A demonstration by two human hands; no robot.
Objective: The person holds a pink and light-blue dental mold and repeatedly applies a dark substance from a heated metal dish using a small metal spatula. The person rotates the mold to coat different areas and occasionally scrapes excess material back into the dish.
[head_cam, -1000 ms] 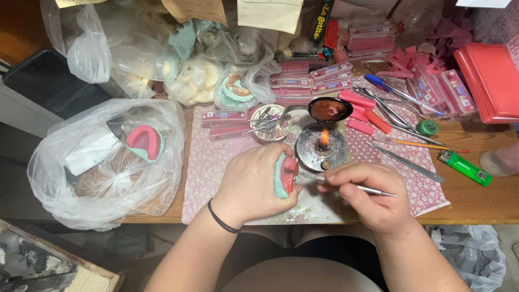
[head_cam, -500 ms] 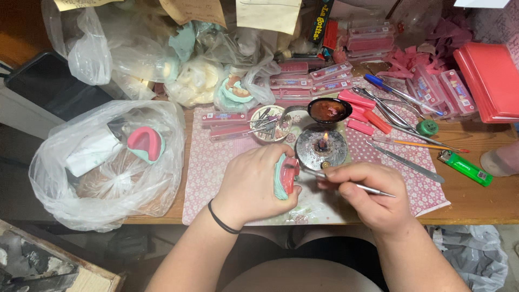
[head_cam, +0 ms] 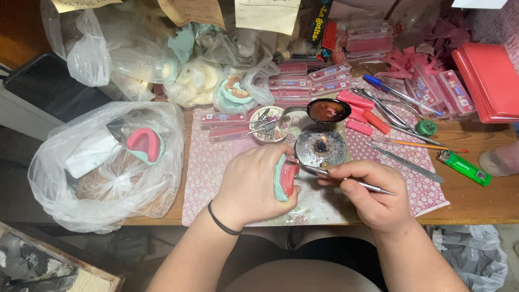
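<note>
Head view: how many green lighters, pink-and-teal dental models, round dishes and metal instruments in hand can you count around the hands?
Green lighter: 1
Pink-and-teal dental models: 3, in left hand, in big bag, in rear bag
Round dishes: 3, burner, wax dish, tool dish
Metal instrument in right hand: 1
Total: 8

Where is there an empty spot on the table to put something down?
Bare mat lies between the plastic bag and the left hand. Bare wood sits below the green lighter. The back, with pink boxes and metal tools, is crowded.
</note>
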